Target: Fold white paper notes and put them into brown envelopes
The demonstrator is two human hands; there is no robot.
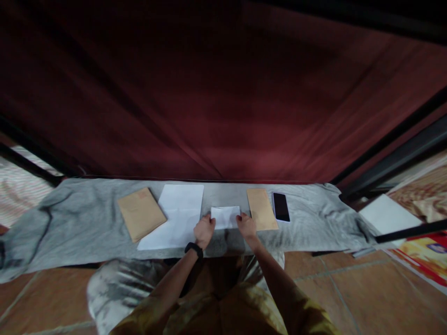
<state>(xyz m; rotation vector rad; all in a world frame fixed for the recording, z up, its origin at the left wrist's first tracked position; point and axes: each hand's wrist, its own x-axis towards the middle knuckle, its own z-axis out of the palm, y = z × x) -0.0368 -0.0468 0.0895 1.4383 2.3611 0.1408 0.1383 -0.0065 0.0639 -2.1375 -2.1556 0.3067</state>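
A small folded white paper lies on the grey cloth in front of me. My left hand, with a black band at the wrist, pinches its left edge with closed fingers. My right hand grips its right edge the same way. A stack of white sheets lies just to the left of the folded paper. A brown envelope lies further left, and a second brown envelope lies close to my right hand.
A black phone lies right of the second envelope. A dark red curtain hangs behind the cloth. A white sheet and colourful printed material sit at the right. Tiled floor lies below.
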